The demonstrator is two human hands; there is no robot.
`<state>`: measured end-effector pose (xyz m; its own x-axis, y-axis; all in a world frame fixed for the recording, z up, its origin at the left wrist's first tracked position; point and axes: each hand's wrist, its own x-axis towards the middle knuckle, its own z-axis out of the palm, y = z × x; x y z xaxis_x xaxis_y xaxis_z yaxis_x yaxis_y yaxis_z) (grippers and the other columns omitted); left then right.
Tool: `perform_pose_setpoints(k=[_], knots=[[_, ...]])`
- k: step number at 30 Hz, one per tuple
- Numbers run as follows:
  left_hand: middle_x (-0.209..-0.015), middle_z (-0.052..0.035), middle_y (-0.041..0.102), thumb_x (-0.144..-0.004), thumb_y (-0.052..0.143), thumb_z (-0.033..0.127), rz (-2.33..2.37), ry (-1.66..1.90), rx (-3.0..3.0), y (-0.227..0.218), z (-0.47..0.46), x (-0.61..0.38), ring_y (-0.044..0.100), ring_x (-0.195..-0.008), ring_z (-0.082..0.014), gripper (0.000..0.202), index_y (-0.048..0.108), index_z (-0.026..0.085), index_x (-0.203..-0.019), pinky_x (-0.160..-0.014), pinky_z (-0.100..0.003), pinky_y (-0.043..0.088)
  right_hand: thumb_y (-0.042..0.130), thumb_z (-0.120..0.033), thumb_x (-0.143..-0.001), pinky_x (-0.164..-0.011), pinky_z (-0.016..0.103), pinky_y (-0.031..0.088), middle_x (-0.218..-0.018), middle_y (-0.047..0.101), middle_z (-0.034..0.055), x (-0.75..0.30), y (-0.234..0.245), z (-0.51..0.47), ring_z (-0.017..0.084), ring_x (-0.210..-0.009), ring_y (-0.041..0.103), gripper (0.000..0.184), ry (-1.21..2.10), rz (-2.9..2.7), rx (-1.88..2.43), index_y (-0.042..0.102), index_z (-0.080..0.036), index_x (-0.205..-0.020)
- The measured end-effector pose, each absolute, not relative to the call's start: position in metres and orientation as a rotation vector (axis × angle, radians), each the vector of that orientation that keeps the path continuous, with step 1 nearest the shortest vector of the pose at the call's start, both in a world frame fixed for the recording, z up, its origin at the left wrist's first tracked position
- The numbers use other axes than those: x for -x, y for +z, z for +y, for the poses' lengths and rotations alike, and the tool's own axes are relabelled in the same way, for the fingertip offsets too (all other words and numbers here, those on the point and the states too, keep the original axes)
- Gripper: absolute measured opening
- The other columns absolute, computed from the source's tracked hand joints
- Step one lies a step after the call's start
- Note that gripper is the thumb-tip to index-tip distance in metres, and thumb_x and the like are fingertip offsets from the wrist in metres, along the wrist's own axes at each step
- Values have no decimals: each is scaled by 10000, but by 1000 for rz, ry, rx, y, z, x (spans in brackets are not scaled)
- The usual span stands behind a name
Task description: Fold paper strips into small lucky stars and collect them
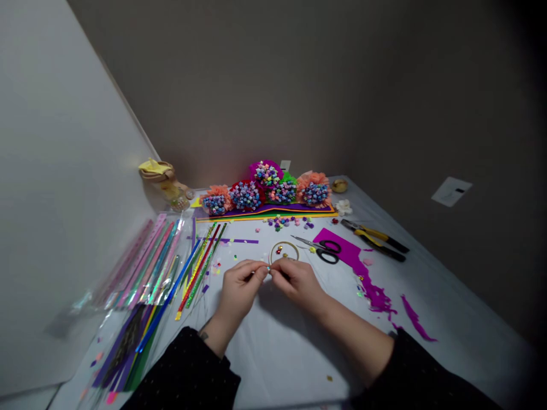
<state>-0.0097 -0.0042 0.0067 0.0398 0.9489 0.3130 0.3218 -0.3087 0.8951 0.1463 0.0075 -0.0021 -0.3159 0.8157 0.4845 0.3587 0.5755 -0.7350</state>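
Head view. Left hand (239, 287) and right hand (297, 282) are held together low over the white-covered table (273, 364). Each is closed to a pinch, not a fist, with the fingers curled and the fingertips meeting. Between them is a tiny glinting piece (268, 269), too small to identify. A gold hoop (284, 243) lies on the table just beyond the right hand, with small red and gold pieces inside it. Right of the hoop, and touching neither hand: black-handled scissors (318, 247), a magenta paper sheet (337, 242) and yellow-and-black pliers (371, 236). Coloured foil strips (199, 273) lie left of the left hand. Paper flower bunches (265, 191) stand at the far edge.
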Motion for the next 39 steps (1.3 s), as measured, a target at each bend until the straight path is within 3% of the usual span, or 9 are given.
perform_pose_setpoints(k=[4, 10, 14, 24, 32, 39], knots=[[-724, -47, 695, -795, 609, 209, 1305, 1306, -1756, 6, -4, 9, 621, -635, -137, 127, 722, 161, -767, -574, -236, 503, 464, -192, -793, -551, 223, 373, -566, 535, -1, -143, 1, 7, 117, -533, 484, 176, 728, -1811, 997, 545, -183, -637], [-719, -35, 675, -806, 591, 171, 1198, 1291, -1833, 10, -2, 14, 619, -649, -130, 126, 717, 174, -798, -589, -229, 496, 545, -397, -765, -411, 193, 301, -558, 556, -9, -144, 3, 9, 81, -427, 401, 249, 1601, -1370, 994, 540, -172, -657], [-725, -30, 674, -789, 615, 157, 1183, 1345, -1892, 11, -2, 16, 626, -689, -140, 89, 700, 178, -776, -631, -242, 499, 616, -428, -725, -384, 179, 256, -554, 546, -20, -143, 1, 9, 63, -406, 375, 279, 1753, -1213, 922, 534, -168, -668], [-795, -49, 708, -825, 580, 153, 1164, 1328, -2080, 16, -3, 16, 651, -744, -152, 131, 702, 180, -863, -689, -268, 524, 581, -396, -749, -404, 186, 289, -561, 545, -18, -143, 6, 8, 70, -420, 386, 248, 1632, -1289, 950, 524, -168, -672], [-811, -54, 698, -846, 564, 169, 1213, 1311, -2115, 9, -2, 17, 646, -766, -150, 126, 687, 170, -870, -699, -264, 524, 465, -217, -829, -584, 225, 399, -630, 594, 7, -147, 4, 6, 120, -588, 526, 175, 866, -1800, 963, 584, -173, -708], [-809, -60, 696, -858, 543, 196, 1235, 1221, -1971, 7, -2, 16, 639, -690, -137, 155, 693, 161, -874, -613, -237, 521, 461, -192, -852, -577, 215, 413, -634, 607, 11, -150, 1, 9, 119, -578, 540, 174, 700, -1892, 901, 585, -180, -731]])
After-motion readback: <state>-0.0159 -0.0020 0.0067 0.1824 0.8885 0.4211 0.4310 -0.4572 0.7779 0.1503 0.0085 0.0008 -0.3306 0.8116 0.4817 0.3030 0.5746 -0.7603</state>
